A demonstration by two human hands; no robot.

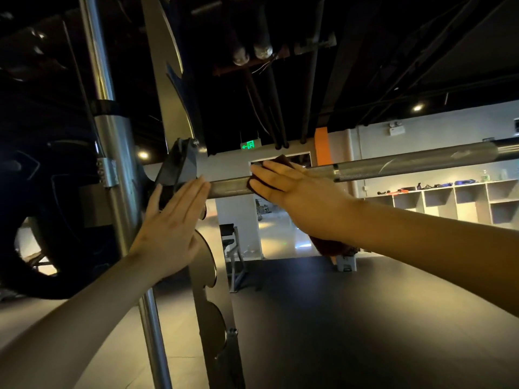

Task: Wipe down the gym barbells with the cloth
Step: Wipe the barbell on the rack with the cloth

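The silver, knurled barbell [393,167] lies level. A dark brown cloth [283,159] drapes over it, pressed under the flat fingers [269,168] of the right hand [292,189].

One view only, from the person's head. It faces forward, very near the barbell [393,167] at eye height, with the rack post [115,164] near left, the floor [337,318] below and shelves [455,197] far right.

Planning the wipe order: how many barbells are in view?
1. The barbell runs from the rack at left to the right edge, under the right hand and cloth. Others may be out of frame.
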